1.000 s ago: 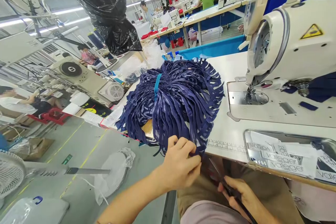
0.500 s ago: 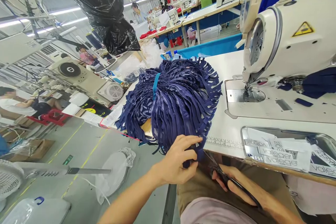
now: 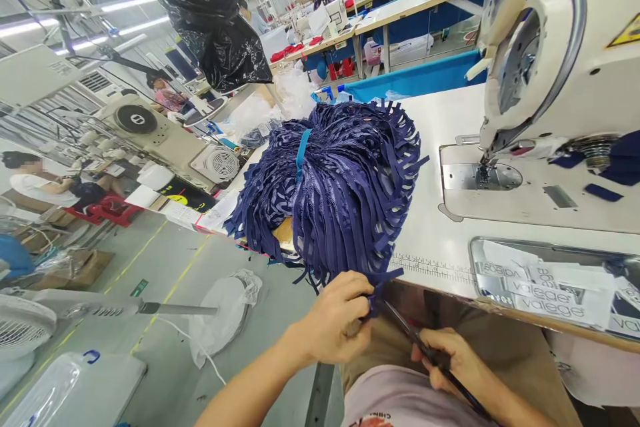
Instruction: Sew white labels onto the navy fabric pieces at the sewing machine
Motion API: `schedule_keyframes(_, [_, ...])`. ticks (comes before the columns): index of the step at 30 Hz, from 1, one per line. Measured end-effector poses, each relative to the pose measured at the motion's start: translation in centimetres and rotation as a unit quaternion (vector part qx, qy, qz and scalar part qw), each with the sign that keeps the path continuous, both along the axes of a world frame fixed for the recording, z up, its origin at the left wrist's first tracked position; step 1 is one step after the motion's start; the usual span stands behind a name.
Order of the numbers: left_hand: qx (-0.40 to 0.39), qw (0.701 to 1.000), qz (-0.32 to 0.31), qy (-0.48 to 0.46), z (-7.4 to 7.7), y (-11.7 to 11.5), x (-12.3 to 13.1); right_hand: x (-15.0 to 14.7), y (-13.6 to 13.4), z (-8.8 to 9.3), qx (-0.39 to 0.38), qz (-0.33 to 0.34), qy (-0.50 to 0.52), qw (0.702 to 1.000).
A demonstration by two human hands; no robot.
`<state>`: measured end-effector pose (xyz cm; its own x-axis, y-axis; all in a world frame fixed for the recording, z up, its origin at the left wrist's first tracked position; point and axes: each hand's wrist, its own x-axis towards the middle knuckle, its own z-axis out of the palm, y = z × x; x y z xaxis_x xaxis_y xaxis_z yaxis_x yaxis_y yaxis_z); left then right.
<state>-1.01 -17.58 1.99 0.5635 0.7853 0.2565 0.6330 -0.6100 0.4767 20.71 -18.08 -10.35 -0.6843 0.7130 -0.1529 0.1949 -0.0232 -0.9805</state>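
Observation:
A large bundle of navy fabric strips (image 3: pixel 345 207) lies on the white sewing table, gathered at the top by a teal tie (image 3: pixel 303 155). Patterned navy fabric shows between the strips on its left side. At the bundle's near edge, my left hand (image 3: pixel 335 320) is closed on the ends of some navy strips, with one end sticking out to the right. My right hand (image 3: pixel 447 357), below the table edge, is wrapped round dark scissors (image 3: pixel 411 332). Their blades point up and left, close to the held strips; whether the tips touch the fabric I cannot tell.
A cream sewing machine (image 3: pixel 555 80) stands on the right. In front of it, a metal tray (image 3: pixel 475 260) holds printed labels. A ruler scale (image 3: pixel 430 268) runs along the table's front edge. A black plastic-wrapped object (image 3: pixel 200 20) rises at back left; a fan (image 3: pixel 25 323) stands lower left.
My left hand has closed more tightly, and a strip end now sticks out beside it. My right hand has turned the scissors, whose blades look closer together. The view has shifted slightly.

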Motion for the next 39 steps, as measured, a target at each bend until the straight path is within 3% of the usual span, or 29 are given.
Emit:
schedule_keyframes(3, [-0.016, 1.0, -0.003, -0.026, 0.9, -1.5, -0.4, 0.4, -0.6, -0.6, 0.013, 0.036, 0.031, 0.999])
schedule_keyframes(6, [-0.023, 0.998, 0.025, -0.051, 1.5, -2.2, -0.5, 0.5, 0.3, 0.4, 0.03, 0.087, 0.051, 0.994])
schedule_keyframes(10, [-0.039, 0.99, 0.134, 0.001, 1.3, -0.9, 0.1, 0.1, 2.0, 2.5, 0.034, 0.085, 0.055, 0.994])
schedule_keyframes(12, [-0.051, 0.985, 0.159, 0.033, 0.7, 0.2, 0.5, -0.2, 2.4, 3.2, 0.047, 0.064, 0.05, 0.996])
schedule_keyframes(15, [-0.034, 0.988, 0.147, 0.039, -0.4, 1.6, 0.9, -0.5, 2.5, 3.3, 0.068, 0.03, 0.032, 0.997])
schedule_keyframes(19, [0.065, 0.988, 0.137, 0.037, -1.4, 2.0, 1.2, -0.7, 1.9, 2.1, 0.06, -0.021, -0.008, 0.998])
schedule_keyframes(22, [0.138, 0.979, 0.13, 0.075, -1.1, 1.5, 1.0, -0.2, 1.1, 0.9, 0.05, -0.036, -0.017, 0.998])
schedule_keyframes(26, [0.192, 0.971, 0.123, 0.078, 0.6, 1.3, 0.7, 0.8, 0.5, -0.1, 0.008, -0.038, 0.025, 0.999])
schedule_keyframes(31, [0.103, 0.99, 0.036, 0.09, 1.6, 2.4, 0.8, 0.7, 1.5, 0.8, 0.032, -0.001, 0.055, 0.998])
schedule_keyframes(35, [0.033, 0.997, 0.029, 0.066, 0.2, 3.3, 1.1, 0.0, 2.4, 1.4, 0.028, 0.004, 0.084, 0.996])
schedule_keyframes(39, [0.039, 0.998, 0.056, 0.014, -1.7, 3.2, 1.0, -0.8, 1.8, 0.9, 0.007, 0.0, 0.072, 0.997])
